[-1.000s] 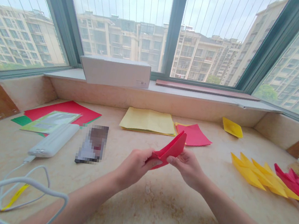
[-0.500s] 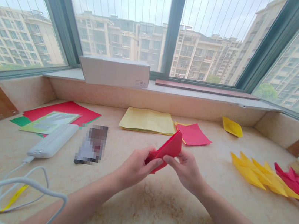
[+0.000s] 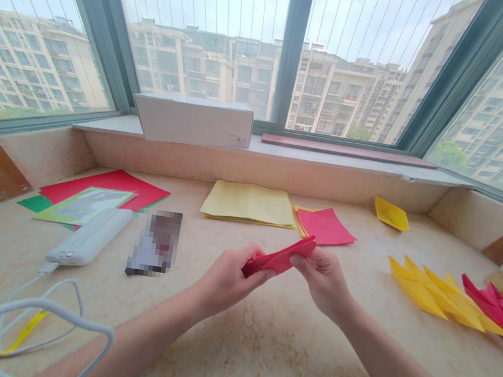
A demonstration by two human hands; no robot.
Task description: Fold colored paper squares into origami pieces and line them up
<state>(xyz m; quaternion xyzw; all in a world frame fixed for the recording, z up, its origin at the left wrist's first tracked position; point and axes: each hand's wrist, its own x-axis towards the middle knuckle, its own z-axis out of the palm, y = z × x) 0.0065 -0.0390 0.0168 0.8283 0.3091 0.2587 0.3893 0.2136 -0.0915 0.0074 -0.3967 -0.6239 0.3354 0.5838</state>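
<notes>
The left hand [image 3: 231, 280] and right hand [image 3: 323, 281] pinch a folded red paper [image 3: 279, 257], fingers clamped on its flattened ends, above the marble surface [image 3: 283, 357].

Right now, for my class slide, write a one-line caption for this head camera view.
Left hand and right hand hold folded red paper above a stone ledge, with yellow paper beyond.

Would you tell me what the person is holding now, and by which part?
A folded red paper piece: the left hand grips its left end, the right hand its right end.
</notes>
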